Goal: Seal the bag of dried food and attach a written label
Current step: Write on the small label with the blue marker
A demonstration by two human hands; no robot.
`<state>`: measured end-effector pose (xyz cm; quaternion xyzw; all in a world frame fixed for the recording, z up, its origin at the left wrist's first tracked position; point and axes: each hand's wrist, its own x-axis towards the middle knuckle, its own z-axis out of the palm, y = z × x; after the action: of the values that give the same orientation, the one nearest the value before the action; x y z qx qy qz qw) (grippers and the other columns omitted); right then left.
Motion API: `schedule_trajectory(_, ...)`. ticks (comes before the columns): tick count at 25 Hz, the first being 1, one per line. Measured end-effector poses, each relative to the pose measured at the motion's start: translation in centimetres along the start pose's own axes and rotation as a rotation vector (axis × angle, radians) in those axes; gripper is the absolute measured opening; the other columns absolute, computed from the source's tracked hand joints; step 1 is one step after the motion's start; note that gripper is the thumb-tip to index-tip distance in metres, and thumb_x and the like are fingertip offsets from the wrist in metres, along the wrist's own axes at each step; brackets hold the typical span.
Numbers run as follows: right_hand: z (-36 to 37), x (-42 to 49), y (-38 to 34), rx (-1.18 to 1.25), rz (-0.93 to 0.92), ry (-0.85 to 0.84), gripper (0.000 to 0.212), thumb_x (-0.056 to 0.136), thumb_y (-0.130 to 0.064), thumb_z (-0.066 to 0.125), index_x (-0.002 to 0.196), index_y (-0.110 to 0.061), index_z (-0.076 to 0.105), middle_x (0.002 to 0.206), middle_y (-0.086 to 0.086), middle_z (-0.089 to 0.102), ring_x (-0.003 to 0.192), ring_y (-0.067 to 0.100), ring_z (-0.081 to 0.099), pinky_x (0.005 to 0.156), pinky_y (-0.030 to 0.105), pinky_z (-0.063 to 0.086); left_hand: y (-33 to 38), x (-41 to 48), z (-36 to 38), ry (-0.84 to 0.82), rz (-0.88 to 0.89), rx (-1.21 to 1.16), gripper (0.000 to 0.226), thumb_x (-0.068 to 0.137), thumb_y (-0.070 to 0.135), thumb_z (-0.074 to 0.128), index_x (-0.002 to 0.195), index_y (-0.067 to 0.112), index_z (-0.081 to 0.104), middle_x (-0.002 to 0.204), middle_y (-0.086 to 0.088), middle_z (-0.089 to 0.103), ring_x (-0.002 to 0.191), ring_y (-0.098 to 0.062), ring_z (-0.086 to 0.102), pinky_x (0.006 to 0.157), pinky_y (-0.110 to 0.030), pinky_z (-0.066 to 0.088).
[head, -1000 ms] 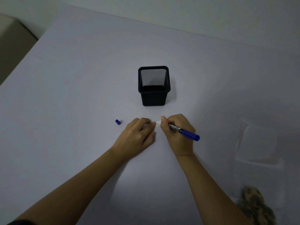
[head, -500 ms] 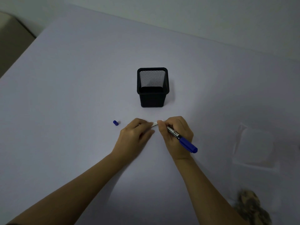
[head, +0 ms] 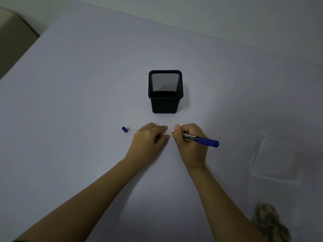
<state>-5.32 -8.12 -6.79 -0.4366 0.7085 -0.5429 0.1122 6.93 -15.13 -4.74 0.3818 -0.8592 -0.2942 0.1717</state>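
1. The label (head: 168,134), a small pale strip, lies flat on the bench (head: 87,95) between my two hands, just in front of me. A dark mark shows on it, too small to read.
2. The left hand (head: 148,139) holds the label's left end, fingers (head: 160,128) curled over it and pinning it down.
3. The right hand (head: 191,145) grips the blue marker (head: 201,138) in a writing hold. The tip sits on the label and the barrel slants away to my right.
4. Step in hand, as I judge it: writing the label. To do it well:
   - hold the strip taut and flat so that it cannot skate under the tip
   - use short, light strokes
   - do not drag my palm across wet ink
   - lift the tip clear before I release the strip
5. The clear bag (head: 274,159) lies well apart on my right, with mottled dried food (head: 271,222) at the lower right edge. I cannot tell whether the bag is sealed.
6. The marker cap (head: 124,129) lies on its side, left of my left hand.
7. A black mesh pen holder (head: 165,91) stands upright beyond the hands. Nothing shows inside it.
8. The bench top is smooth, pale lilac-grey and matte. The light is dim, with a brighter patch near the holder. A plain pale wall (head: 227,16) runs behind, and something beige (head: 12,41) sits at the far left corner.
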Motion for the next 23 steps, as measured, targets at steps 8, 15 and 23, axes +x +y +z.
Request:
schedule_trajectory(8, 0.1, 0.0, 0.0, -0.043, -0.019, -0.061, 0.032, 0.087, -0.024, 0.053, 0.063, -0.002, 0.051, 0.057, 0.007, 0.051, 0.059, 0.014, 0.044, 0.055, 0.004, 0.036, -1.2, -1.9, 0.1, -0.044, 0.215, 0.149, 0.032, 0.089, 0.022, 0.046, 0.103, 0.006, 0.070, 0.094, -0.011, 0.064, 0.081, -0.019, 0.060, 0.070, -0.027, 0.051)
schedule_trajectory(15, 0.2, 0.0, 0.1, -0.042, -0.007, -0.084, 0.032, 0.088, -0.024, 0.051, 0.064, -0.003, 0.051, 0.058, 0.006, 0.050, 0.056, 0.016, 0.044, 0.053, 0.011, 0.038, -1.1, -2.1, 0.3, -0.032, 0.211, 0.137, 0.030, 0.087, 0.019, 0.048, 0.102, 0.006, 0.070, 0.096, -0.011, 0.064, 0.082, -0.020, 0.060, 0.073, -0.029, 0.051)
schedule_trajectory(23, 0.1, 0.2, 0.2, -0.054, 0.002, -0.082, 0.033, 0.088, -0.026, 0.050, 0.063, -0.004, 0.050, 0.057, 0.008, 0.051, 0.052, 0.012, 0.043, 0.053, 0.012, 0.037, -1.1, -2.0, 0.3, -0.061, 0.200, 0.127, 0.031, 0.087, 0.020, 0.047, 0.103, 0.006, 0.069, 0.096, -0.010, 0.063, 0.082, -0.020, 0.060, 0.073, -0.031, 0.051)
